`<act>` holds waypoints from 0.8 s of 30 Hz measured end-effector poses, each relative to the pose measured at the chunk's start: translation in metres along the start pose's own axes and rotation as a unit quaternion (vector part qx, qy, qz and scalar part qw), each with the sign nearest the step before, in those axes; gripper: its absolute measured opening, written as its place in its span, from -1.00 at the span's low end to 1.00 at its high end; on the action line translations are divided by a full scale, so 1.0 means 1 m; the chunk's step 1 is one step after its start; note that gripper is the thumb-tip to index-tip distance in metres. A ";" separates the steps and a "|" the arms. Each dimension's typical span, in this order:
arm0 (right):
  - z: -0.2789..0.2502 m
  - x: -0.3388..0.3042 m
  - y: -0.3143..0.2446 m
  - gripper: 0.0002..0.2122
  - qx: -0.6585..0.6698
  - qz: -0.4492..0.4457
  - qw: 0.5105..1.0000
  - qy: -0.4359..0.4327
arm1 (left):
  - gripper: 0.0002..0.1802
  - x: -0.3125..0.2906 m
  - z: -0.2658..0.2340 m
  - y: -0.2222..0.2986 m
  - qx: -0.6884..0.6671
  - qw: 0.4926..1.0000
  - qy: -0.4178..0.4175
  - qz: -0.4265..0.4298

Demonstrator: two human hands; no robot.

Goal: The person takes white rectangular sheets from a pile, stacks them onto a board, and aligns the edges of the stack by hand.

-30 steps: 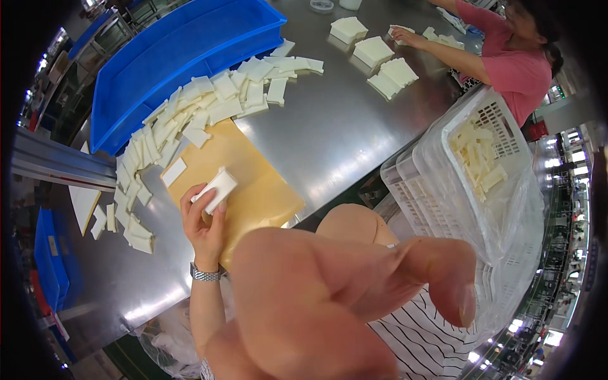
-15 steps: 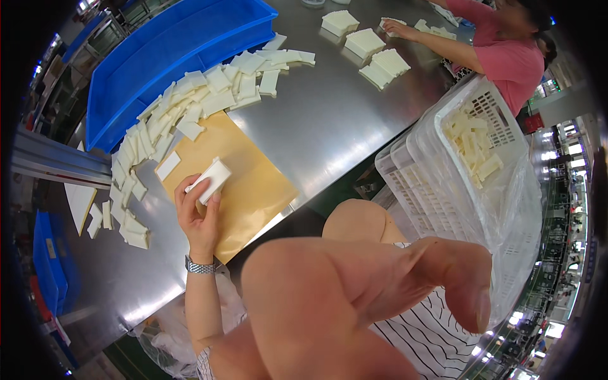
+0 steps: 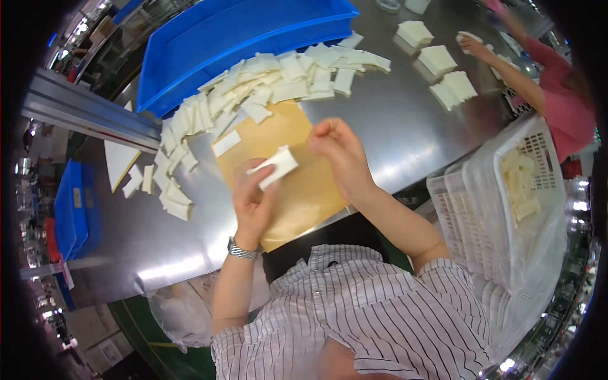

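A white rectangular plastic piece (image 3: 283,166) is gripped between the thumb and fingers of my left hand (image 3: 252,206), above a tan paper sheet (image 3: 310,206). To its right, my right hand (image 3: 342,158) hovers over the sheet's edge with fingertips curled together. Whatever those fingers pinch, if anything, is too small or blurred to make out. A flat white strip (image 3: 227,144) lies on the sheet near its left edge. Beyond the sheet, many similar white pieces (image 3: 212,107) form a curved heap.
A blue tray (image 3: 247,47) stands behind the heap on the metal table (image 3: 392,133). Stacked white blocks (image 3: 437,61) sit at the far right, near a co-worker in pink (image 3: 563,95). A white basket (image 3: 468,190) with pale pieces stands beside the table; a metal post (image 3: 95,107) rises at left.
My right hand has moved from close before the camera to over the table beside my left hand. The view has shifted; my left hand still holds the white piece.
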State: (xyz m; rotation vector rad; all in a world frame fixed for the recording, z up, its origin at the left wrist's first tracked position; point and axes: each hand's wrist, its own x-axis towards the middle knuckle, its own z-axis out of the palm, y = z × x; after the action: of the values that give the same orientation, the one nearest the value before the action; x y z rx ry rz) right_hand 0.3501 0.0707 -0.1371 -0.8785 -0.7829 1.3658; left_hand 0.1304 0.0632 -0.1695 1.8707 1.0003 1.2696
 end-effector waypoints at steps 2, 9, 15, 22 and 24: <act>-0.005 -0.005 0.021 -0.76 -0.062 0.031 0.998 -0.013 | -0.65 -0.005 -0.001 -0.002 0.002 1.000 0.005 -0.010; -0.011 0.003 0.015 -0.65 -0.229 -0.039 0.965 -0.120 | -0.60 0.001 -0.006 -0.007 -0.012 0.999 0.015 -0.038; -0.003 0.017 0.005 -0.70 -0.314 -0.096 0.927 -0.184 | -0.61 0.003 -0.008 -0.008 -0.036 0.997 0.008 -0.064; 0.002 0.019 0.019 -0.66 -0.289 0.002 0.946 -0.151 | -0.64 0.001 -0.013 -0.012 -0.055 0.995 -0.030 -0.072; 0.000 0.019 0.017 -0.59 -0.246 0.083 0.953 -0.154 | -0.62 0.002 -0.015 -0.012 -0.067 0.994 -0.032 -0.082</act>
State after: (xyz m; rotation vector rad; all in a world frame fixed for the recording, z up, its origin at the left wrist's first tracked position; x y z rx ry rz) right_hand 0.3429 0.0902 -0.1525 -1.1506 -1.3548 1.5031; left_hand 0.1142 0.0724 -0.1744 1.6797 0.9883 1.1446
